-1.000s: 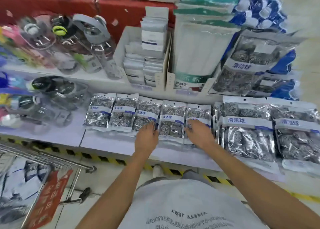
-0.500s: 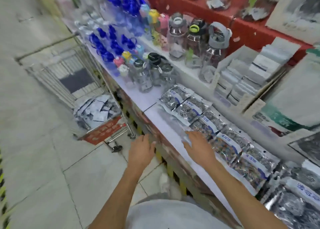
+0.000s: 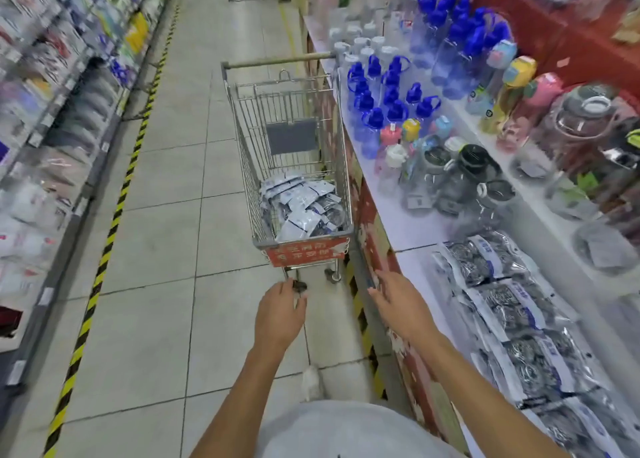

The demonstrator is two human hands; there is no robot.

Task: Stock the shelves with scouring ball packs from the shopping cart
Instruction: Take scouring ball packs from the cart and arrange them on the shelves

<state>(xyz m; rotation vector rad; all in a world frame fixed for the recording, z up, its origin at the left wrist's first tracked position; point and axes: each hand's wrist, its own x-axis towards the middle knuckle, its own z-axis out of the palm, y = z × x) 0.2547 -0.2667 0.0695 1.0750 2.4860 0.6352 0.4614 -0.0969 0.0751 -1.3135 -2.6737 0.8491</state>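
A wire shopping cart (image 3: 254, 194) stands in the aisle ahead, against the shelf front. A heap of scouring ball packs (image 3: 301, 208) lies in its basket. More scouring ball packs (image 3: 512, 319) lie in a row on the white shelf (image 3: 412, 236) at the right. My left hand (image 3: 280, 312) is held out over the floor, just short of the cart's red front panel, fingers relaxed and holding nothing. My right hand (image 3: 401, 301) hovers beside the shelf's front edge, fingers straight, also holding nothing.
Blue-lidded and coloured water bottles (image 3: 391, 94) crowd the shelf beyond the packs, with dark-lidded jugs (image 3: 460, 177) closer. Another stocked shelf (image 3: 45, 111) lines the left side. Tiled floor with a yellow-black stripe (image 3: 114, 215) runs between.
My view has swung left from the shelf to the cart. Both hands have left the packs on the shelf and now reach toward the cart, holding nothing.
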